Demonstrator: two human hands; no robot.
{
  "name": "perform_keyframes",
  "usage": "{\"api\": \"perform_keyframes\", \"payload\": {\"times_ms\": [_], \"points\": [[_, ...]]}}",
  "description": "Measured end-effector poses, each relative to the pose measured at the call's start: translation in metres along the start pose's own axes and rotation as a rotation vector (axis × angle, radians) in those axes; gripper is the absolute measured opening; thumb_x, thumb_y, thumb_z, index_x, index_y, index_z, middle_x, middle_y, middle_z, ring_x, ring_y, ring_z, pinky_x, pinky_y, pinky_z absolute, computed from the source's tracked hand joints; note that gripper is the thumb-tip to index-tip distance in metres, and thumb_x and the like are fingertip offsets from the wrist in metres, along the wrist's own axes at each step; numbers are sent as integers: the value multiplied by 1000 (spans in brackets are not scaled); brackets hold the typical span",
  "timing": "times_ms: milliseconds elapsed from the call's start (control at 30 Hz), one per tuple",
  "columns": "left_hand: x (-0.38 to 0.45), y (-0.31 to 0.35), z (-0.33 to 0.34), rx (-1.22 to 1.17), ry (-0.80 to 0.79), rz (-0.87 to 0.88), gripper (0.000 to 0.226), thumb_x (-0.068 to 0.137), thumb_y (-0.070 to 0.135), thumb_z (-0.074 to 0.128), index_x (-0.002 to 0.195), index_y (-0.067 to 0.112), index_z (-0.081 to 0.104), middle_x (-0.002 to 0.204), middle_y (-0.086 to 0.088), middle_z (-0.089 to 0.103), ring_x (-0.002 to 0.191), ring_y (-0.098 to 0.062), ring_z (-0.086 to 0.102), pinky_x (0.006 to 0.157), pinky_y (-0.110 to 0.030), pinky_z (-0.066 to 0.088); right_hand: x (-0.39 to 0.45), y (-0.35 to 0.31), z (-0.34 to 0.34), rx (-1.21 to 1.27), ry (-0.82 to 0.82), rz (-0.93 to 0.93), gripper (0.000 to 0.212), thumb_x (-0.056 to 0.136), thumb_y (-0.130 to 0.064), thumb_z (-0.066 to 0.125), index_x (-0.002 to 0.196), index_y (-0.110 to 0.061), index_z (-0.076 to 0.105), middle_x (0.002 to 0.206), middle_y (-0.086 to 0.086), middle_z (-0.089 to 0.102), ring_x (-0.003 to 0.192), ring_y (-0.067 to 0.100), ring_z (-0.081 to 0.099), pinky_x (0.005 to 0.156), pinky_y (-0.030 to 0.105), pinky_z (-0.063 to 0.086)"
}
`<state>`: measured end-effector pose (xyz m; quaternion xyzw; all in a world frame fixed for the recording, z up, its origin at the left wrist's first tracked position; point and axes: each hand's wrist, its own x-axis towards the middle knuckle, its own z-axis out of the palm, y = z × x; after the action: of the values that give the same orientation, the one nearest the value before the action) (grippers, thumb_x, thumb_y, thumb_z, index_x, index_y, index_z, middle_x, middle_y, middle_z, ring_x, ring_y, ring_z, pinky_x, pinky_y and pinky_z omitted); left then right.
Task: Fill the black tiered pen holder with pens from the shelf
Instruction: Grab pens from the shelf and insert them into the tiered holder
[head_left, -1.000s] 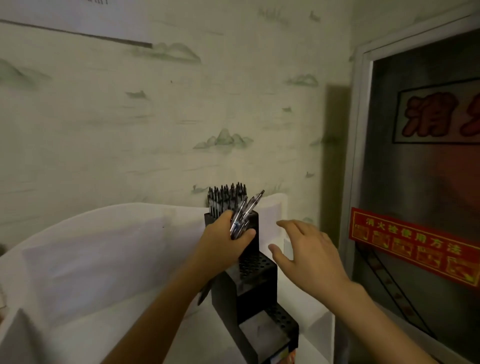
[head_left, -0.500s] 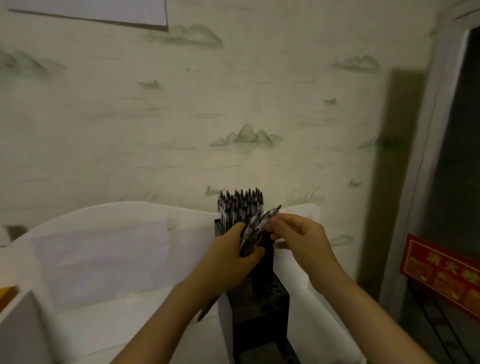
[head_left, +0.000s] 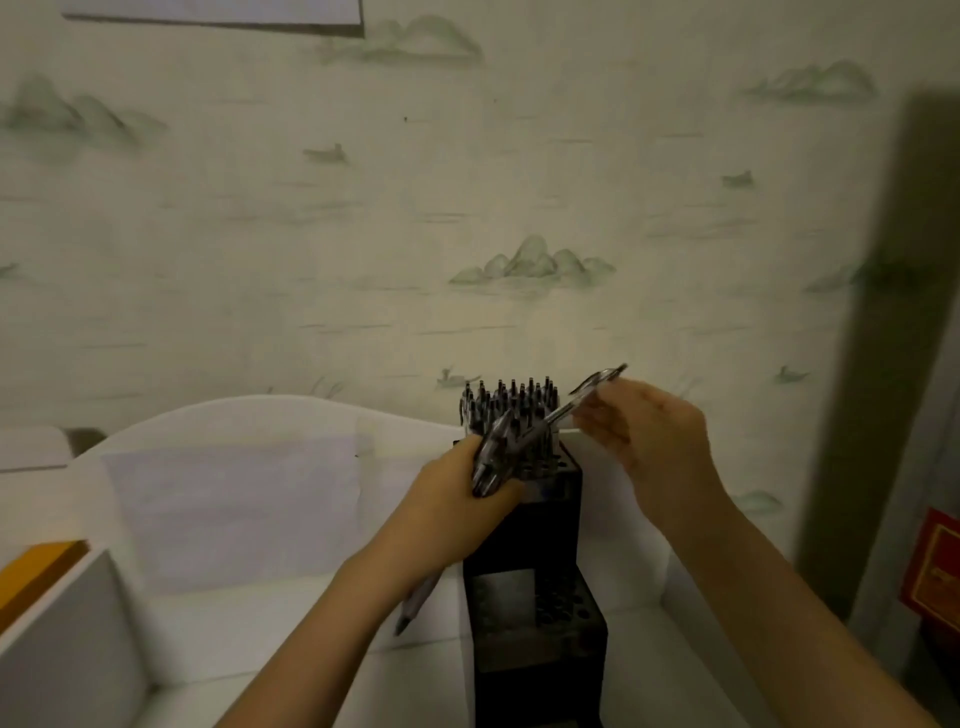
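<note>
The black tiered pen holder (head_left: 540, 639) stands on a white shelf (head_left: 260, 649). Its top tier is packed with several upright pens (head_left: 511, 402); the lower tier's holes look empty. My left hand (head_left: 457, 512) grips a bundle of pens (head_left: 491, 462) beside the holder's top tier, their tips poking out below my wrist. My right hand (head_left: 649, 447) pinches a single pen (head_left: 582, 397) by its upper end, slanted up and to the right out of the bundle.
A curved white back panel (head_left: 234, 467) rises behind the shelf, against a wall with pale landscape wallpaper. A white box edge with an orange item (head_left: 36, 571) is at the lower left. A dark door frame and red sign (head_left: 935, 577) are at the right.
My right hand reached across from the right, pinched one pen in the bundle and has drawn it up and to the right. My left hand kept its grip. The view shifted left.
</note>
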<state>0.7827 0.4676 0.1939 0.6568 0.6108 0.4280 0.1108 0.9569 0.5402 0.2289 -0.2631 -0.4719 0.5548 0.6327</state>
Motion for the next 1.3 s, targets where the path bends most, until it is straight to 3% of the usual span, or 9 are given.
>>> {"api": "perform_keyframes", "payload": {"times_ms": [133,233,300,400,633,1000,1167,1233,1300], "points": [[6,-15,-9,35,39,-55,15,89,31,63,96,20,57,76,4,61,61,-9,55,61,-34,52,25,-9,-6,-190,108,-240,6,86,1,64,83,-1,69,65,9,70,66,22,68,71,33,60],[10,-20,-10,74,43,-41,16,90,32,63,99,19,57,77,5,60,60,-4,54,56,-21,46,36,2,0,-473,91,-408,4,83,-4,68,83,-7,70,69,9,70,67,28,69,68,36,61],[12,-22,-11,100,45,-22,17,91,32,62,101,19,57,80,7,62,63,-1,54,55,-12,40,40,13,5,-622,46,-525,2,82,-7,69,84,-9,70,69,2,69,66,19,68,63,25,59],[15,-26,-15,93,42,-10,15,90,32,63,97,20,57,78,7,60,63,1,53,55,-10,39,46,24,10,-742,0,-650,5,83,-6,70,88,-8,70,69,-4,66,63,4,64,60,7,49],[20,-32,-21,119,63,-3,16,89,32,64,91,18,54,75,5,58,65,-4,53,60,-19,40,53,39,20,-784,-40,-631,5,83,-8,71,89,-8,69,67,-7,63,61,-5,61,60,3,46],[25,-35,-21,114,46,12,17,90,29,63,101,17,56,83,5,61,72,-3,55,60,-11,39,55,60,19,-901,-84,-455,6,84,-15,72,88,-12,70,68,-10,63,63,-3,60,59,4,47],[26,-35,-19,98,21,11,22,91,30,61,107,17,57,92,1,65,81,-11,61,77,-33,51,49,74,13,-905,-82,-366,8,83,-21,74,88,-15,71,72,-9,68,64,-2,62,57,7,49],[25,-33,-18,85,15,6,20,91,29,60,107,17,56,88,1,64,75,-11,61,74,-35,53,49,71,12,-904,-85,-365,9,82,-21,75,88,-15,72,71,-9,68,64,-3,63,60,9,52],[25,-33,-17,39,-13,-14,18,92,27,60,106,17,54,79,1,61,61,-10,58,61,-33,54,48,69,10,-921,-94,-371,14,81,-24,76,92,-17,71,74,-10,68,66,-4,63,64,11,54]]}}
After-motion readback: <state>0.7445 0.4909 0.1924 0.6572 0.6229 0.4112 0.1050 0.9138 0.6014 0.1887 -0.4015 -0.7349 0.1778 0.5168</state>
